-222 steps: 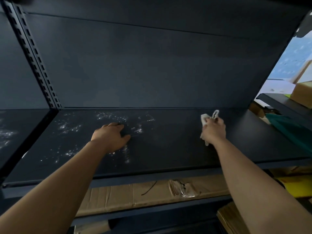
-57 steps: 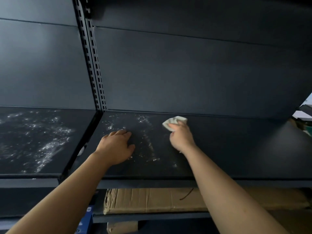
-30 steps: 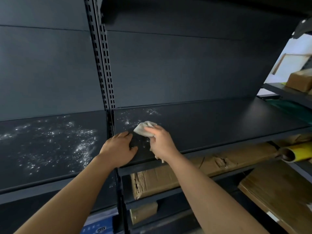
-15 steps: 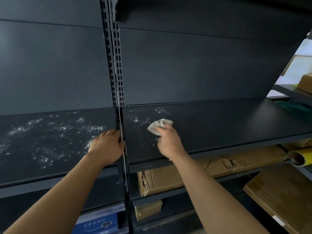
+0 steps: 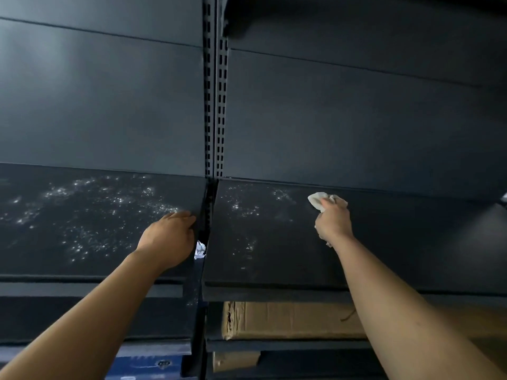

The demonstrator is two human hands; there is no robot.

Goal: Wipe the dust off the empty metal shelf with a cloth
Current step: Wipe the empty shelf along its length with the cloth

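On the left, the left shelf [image 5: 82, 229] was a dark metal board, and I could see white dust [image 5: 115, 198] speckled across most of its top. The left hand [image 5: 167, 237] lay palm down on that board at its right end, with the fingers held together and only slightly bent and their tips at the edge. It gripped nothing. Just beside the hand ran a narrow gap between the two boards. Through it a small crumpled white scrap [image 5: 200, 249] showed from below, though what it was I could not tell. Above the gap the slotted upright [image 5: 216, 105] rose against the dark back panel [image 5: 343, 119]. To the right of the gap, the right shelf [image 5: 274, 259] carried thinner patches of dust near its left end and back corner, while the stretch further right looked plain and dark. The cloth [image 5: 319, 200], small, pale and bunched, sat on this board close to the back panel, just right of the nearest speckles. The right hand [image 5: 333, 224] pinched it, with the fingers curled round the bunch and pressing it down on the metal, and a bit of the cloth showed under the heel of the hand. Both bare forearms reached up from the bottom of my view. Under the right shelf a brown cardboard box [image 5: 288, 319] lay on the next level down, and lower left something blue [image 5: 148, 364] peeped out.
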